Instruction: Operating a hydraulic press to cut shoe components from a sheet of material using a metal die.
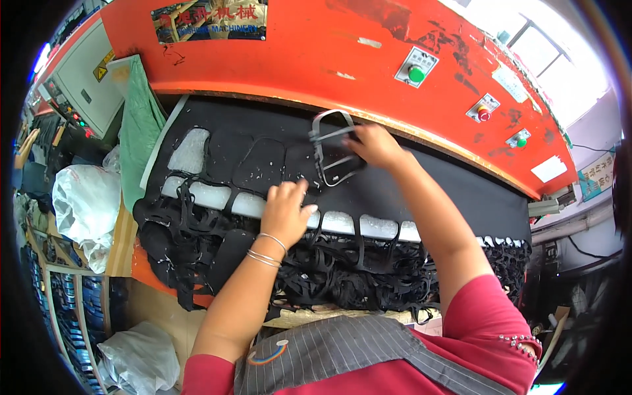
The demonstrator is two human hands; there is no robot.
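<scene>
My right hand (375, 146) grips the right side of a metal cutting die (332, 134), a rounded frame with crossbars, held tilted at the black sheet material (428, 187). Motion blurs the die a little, and I cannot tell whether it touches the sheet. My left hand (288, 210) lies fingers apart on the sheet, close to its cut edge, holding nothing I can see. A rounded cut outline (260, 163) shows in the sheet beyond it. Farther left, a cut-out hole bares the pale board (189, 153) beneath. More such openings run along the near edge.
Tangled black offcut strips (342, 273) hang along the near edge. Behind the sheet stands a red machine beam (316, 66) with a green button (416, 74) and a red button (484, 114). Left are a grey control box (85, 72), green cloth (139, 118) and a white plastic bag (85, 204).
</scene>
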